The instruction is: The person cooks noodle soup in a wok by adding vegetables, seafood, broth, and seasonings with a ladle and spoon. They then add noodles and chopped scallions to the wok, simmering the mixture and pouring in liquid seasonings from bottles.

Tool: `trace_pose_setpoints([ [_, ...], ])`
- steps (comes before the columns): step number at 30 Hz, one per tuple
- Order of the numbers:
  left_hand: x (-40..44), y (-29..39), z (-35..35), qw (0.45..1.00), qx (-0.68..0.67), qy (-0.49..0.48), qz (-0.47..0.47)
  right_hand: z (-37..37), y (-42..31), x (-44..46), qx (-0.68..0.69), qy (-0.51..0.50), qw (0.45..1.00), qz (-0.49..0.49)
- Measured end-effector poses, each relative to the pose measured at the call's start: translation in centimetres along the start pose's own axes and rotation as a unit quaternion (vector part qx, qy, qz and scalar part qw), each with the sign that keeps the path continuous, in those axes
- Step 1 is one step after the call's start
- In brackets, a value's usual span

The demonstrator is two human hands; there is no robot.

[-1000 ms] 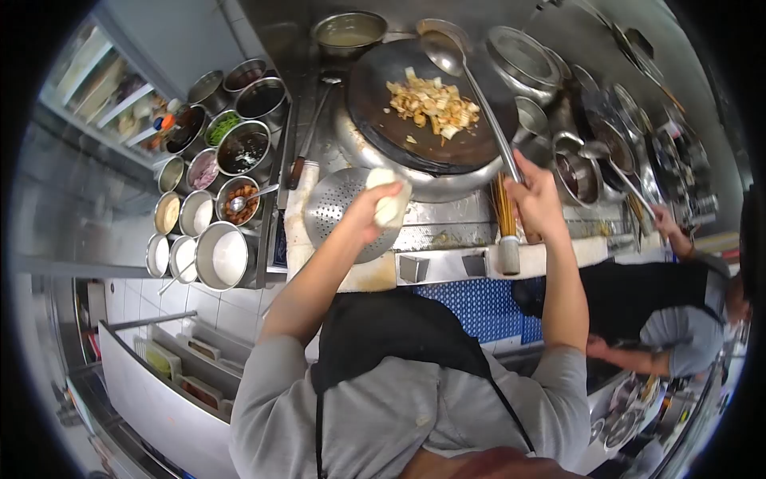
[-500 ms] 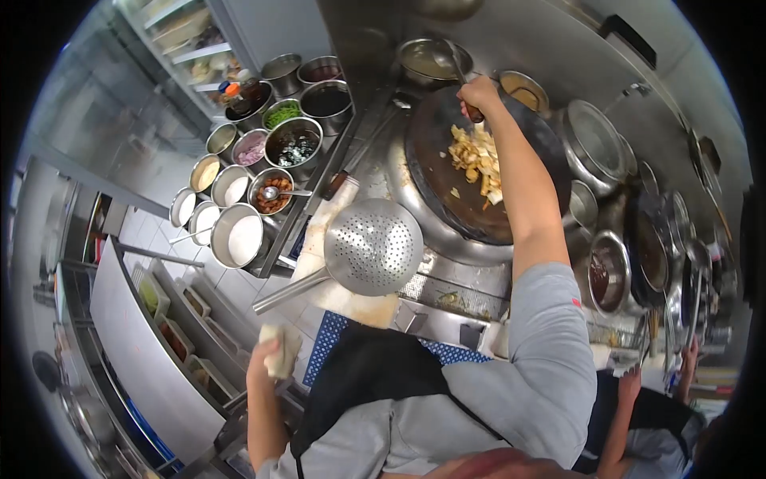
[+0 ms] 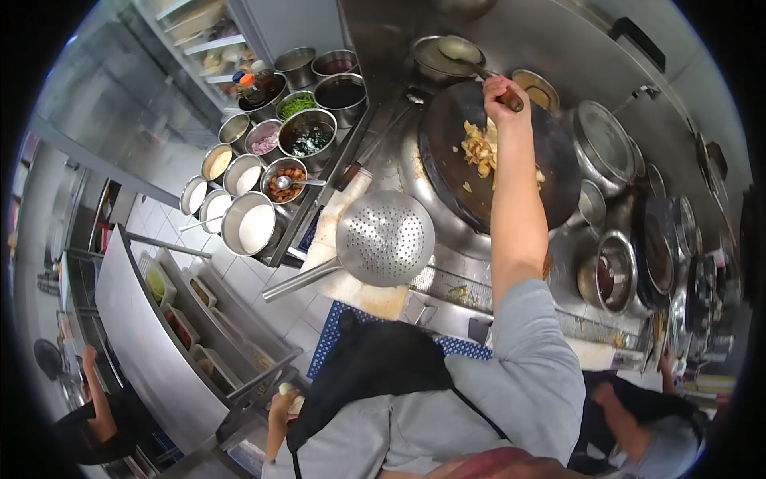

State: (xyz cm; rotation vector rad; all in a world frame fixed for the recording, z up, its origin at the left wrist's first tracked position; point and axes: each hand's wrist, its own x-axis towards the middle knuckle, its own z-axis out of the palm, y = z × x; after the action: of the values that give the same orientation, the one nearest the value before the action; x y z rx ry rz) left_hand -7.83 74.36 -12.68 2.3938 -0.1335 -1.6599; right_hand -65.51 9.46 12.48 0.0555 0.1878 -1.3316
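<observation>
My right hand (image 3: 504, 97) grips the brown wooden handle of a ladle (image 3: 460, 50) over the far side of the wok (image 3: 447, 172). The ladle's bowl is at the rim of a metal pot (image 3: 428, 60) behind the wok. Light brown, sliced food (image 3: 479, 150) lies in the wok, part of it hidden by my right forearm. Low beside my apron, my left hand (image 3: 280, 411) is closed around a pale folded cloth (image 3: 294, 405), only partly visible. A large perforated strainer (image 3: 384, 239) rests on the counter in front of me, its handle pointing left.
Metal pots of seasonings (image 3: 249, 226) and sauces crowd the left side. Below them, a drawer (image 3: 227, 319) with food trays stands open. Bowls and a lidded pot (image 3: 606, 144) line the right. One co-worker's arm (image 3: 97, 395) shows far left, another person (image 3: 638, 423) lower right.
My right hand has swung the ladle up and back, its bowl now tilted by the rear pot. The left hand with the cloth has dropped lower. A co-worker's arm has appeared at left.
</observation>
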Motion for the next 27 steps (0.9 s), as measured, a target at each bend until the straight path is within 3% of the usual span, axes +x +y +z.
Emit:
trace_pose_setpoints([
  [1, 3.8, -0.6, -0.4, 0.993, 0.105, 0.02, -0.047, 0.5, 0.2, -1.9, -0.002, -0.003, 1.0, 0.006],
  [6, 10.2, 7.0, -1.5, 0.968, 0.127, -0.018, 0.214, 2.9, 2.9, -13.1, -0.001, -0.01, 0.999, -0.032],
  [8, 5.9, 13.4, 0.4, 0.98, 0.057, -0.018, 0.19, 2.3, 2.8, -16.5, -0.043, 0.013, 0.998, -0.053],
  [9, 6.8, 15.1, 0.5, 0.965, 0.077, -0.033, 0.25, 2.1, 2.8, -18.1, -0.063, 0.024, 0.996, -0.062],
  [10, 9.5, 16.5, 0.3, 0.954, 0.153, -0.022, 0.258, 2.0, 2.9, -19.5, -0.095, 0.08, 0.99, -0.072],
  [11, 11.5, 17.8, 0.4, 0.955, 0.134, -0.049, 0.258, 1.6, 3.1, -20.7, -0.171, 0.122, 0.974, -0.08],
  [13, 13.7, 19.8, 0.8, 0.956, 0.096, -0.102, 0.257, 0.8, 4.0, -23.1, -0.317, 0.207, 0.921, -0.092],
  [15, 13.8, 21.3, 1.2, 0.945, 0.117, -0.131, 0.276, -0.6, 5.4, -24.7, -0.472, 0.314, 0.816, -0.11],
  [17, 14.4, 21.8, 1.1, 0.931, 0.174, -0.127, 0.294, -1.7, 8.3, -26.9, -0.637, 0.328, 0.671, -0.19],
  [19, 18.5, 20.7, 0.9, 0.909, 0.26, -0.091, 0.313, -4.2, 8.3, -29.1, -0.747, 0.3, 0.559, -0.2],
  [21, 21.2, 19.4, 0.6, 0.903, 0.272, -0.116, 0.31, -5.8, 9.6, -31.9, -0.756, 0.305, 0.526, -0.241],
  [23, 16.5, 19.5, 0.3, 0.932, 0.198, -0.15, 0.266, -5.5, 12.0, -34.5, -0.758, 0.334, 0.508, -0.236],
  [24, 15.8, 19.7, 0.3, 0.93, 0.23, -0.127, 0.258, -5.5, 12.9, -35.5, -0.759, 0.348, 0.499, -0.232],
  [27, 15.6, 19.1, 0.0, 0.93, 0.267, -0.096, 0.234, -7.2, 13.5, -36.9, -0.73, 0.339, 0.567, -0.175],
])
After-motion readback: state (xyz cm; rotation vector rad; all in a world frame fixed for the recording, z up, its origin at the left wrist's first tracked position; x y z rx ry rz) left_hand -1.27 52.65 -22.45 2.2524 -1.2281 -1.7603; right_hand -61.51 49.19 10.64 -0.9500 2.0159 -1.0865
